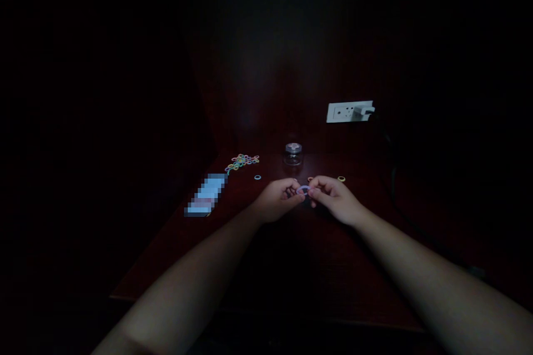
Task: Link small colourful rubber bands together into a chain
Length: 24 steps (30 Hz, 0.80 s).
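Between my two hands is a small lilac hair tie (305,188), raised a little over the dark red table. My left hand (280,198) pinches its left side between thumb and fingers. On the opposite side my right hand (334,197) grips it the same way. Just beyond the fingers lies an orange-pink ring (310,179), partly hidden by my right hand. A yellow ring (341,178) rests to the right, and a light blue ring (257,177) sits farther left.
A heap of pastel rings (241,161) lies at the back left, near a blurred-out bright phone-like rectangle (207,194). A clear lidded jar (293,154) stands at the back. On the wall, a white socket (343,112) holds a plug with a dark cable running down the right side.
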Each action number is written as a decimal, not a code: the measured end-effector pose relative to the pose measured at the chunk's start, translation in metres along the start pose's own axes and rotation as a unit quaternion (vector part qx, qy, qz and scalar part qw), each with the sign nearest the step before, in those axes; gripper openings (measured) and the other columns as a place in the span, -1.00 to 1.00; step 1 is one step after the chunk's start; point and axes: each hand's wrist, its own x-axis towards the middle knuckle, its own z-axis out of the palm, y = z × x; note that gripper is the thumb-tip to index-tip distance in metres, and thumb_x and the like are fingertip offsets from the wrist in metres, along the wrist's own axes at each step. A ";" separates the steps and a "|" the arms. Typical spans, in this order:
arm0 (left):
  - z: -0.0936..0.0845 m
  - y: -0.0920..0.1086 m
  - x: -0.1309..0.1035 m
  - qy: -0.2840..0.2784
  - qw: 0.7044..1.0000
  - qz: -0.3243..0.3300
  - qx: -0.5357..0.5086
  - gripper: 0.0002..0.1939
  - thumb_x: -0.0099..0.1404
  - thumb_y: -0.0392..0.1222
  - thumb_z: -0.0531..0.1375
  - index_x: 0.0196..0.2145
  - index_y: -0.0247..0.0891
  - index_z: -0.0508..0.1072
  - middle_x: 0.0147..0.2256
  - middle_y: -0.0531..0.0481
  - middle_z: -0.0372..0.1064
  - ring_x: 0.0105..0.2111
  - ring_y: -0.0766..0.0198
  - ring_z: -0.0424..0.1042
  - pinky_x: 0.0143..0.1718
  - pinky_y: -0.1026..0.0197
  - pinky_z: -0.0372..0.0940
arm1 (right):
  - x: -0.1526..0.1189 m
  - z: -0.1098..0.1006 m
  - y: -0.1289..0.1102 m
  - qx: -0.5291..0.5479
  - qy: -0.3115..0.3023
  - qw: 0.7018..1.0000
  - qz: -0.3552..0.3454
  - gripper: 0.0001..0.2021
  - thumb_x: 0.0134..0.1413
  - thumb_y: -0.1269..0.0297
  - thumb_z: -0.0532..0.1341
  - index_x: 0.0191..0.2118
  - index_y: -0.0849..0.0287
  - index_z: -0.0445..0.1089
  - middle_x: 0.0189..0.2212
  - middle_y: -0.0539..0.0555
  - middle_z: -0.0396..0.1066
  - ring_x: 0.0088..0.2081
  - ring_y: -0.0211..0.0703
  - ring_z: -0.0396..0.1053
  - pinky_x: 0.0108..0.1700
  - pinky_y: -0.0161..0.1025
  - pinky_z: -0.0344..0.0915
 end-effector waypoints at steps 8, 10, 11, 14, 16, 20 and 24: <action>-0.001 0.001 -0.001 -0.005 1.000 -0.002 0.006 -0.78 0.19 -0.08 0.16 -0.37 -0.32 0.36 -0.56 0.13 0.14 -0.56 0.44 0.09 -0.55 0.39 0.01 | 0.002 -0.005 0.001 0.006 -0.001 1.000 -0.015 -0.74 0.08 0.08 0.18 -0.44 0.17 0.25 -0.62 -0.04 0.31 -0.51 -0.27 0.25 -0.39 -0.29 0.15; 0.000 0.002 -0.001 -0.004 1.000 -0.003 0.004 -0.78 0.20 -0.07 0.16 -0.37 -0.32 0.36 -0.56 0.14 0.14 -0.57 0.44 0.08 -0.56 0.39 0.01 | 0.002 -0.005 0.001 0.007 0.002 1.000 -0.014 -0.74 0.08 0.08 0.18 -0.44 0.17 0.26 -0.62 -0.04 0.31 -0.51 -0.27 0.24 -0.39 -0.29 0.15; 0.000 0.002 -0.001 -0.002 1.000 -0.002 0.005 -0.78 0.20 -0.07 0.16 -0.37 -0.32 0.36 -0.56 0.13 0.14 -0.56 0.44 0.08 -0.56 0.39 0.01 | 0.002 -0.005 0.001 0.007 0.003 1.000 -0.014 -0.74 0.08 0.08 0.19 -0.44 0.17 0.26 -0.62 -0.04 0.31 -0.51 -0.27 0.24 -0.39 -0.29 0.15; 0.001 0.001 -0.001 0.005 1.000 0.002 0.008 -0.77 0.20 -0.07 0.16 -0.36 -0.32 0.36 -0.55 0.13 0.16 -0.56 0.45 0.09 -0.55 0.39 0.02 | 0.001 -0.003 0.001 0.008 0.000 1.000 -0.009 -0.73 0.06 0.05 0.20 -0.43 0.17 0.26 -0.62 -0.04 0.31 -0.52 -0.26 0.25 -0.41 -0.29 0.15; 0.001 0.000 -0.001 0.011 1.000 0.003 0.010 -0.77 0.19 -0.07 0.17 -0.36 -0.32 0.37 -0.55 0.12 0.18 -0.56 0.45 0.10 -0.54 0.39 0.03 | 0.001 -0.001 0.001 0.010 -0.007 1.000 -0.001 -0.71 0.05 0.03 0.20 -0.42 0.17 0.26 -0.62 -0.04 0.31 -0.53 -0.27 0.24 -0.42 -0.29 0.14; 0.002 0.001 0.000 0.028 1.000 0.001 0.009 -0.76 0.20 -0.06 0.17 -0.35 -0.33 0.39 -0.53 0.10 0.24 -0.57 0.45 0.13 -0.55 0.38 0.05 | 0.000 0.001 0.000 0.005 -0.022 1.000 0.006 -0.68 0.03 0.00 0.21 -0.42 0.18 0.25 -0.61 -0.05 0.30 -0.56 -0.29 0.24 -0.46 -0.31 0.13; 0.002 0.002 0.000 0.036 0.999 0.003 -0.012 -0.75 0.23 -0.06 0.15 -0.31 -0.34 0.40 -0.48 0.05 0.33 -0.56 0.44 0.20 -0.54 0.37 0.10 | 0.000 0.002 0.000 0.007 -0.024 1.000 0.007 -0.69 0.01 0.02 0.23 -0.41 0.19 0.26 -0.59 -0.05 0.28 -0.56 -0.31 0.25 -0.47 -0.33 0.14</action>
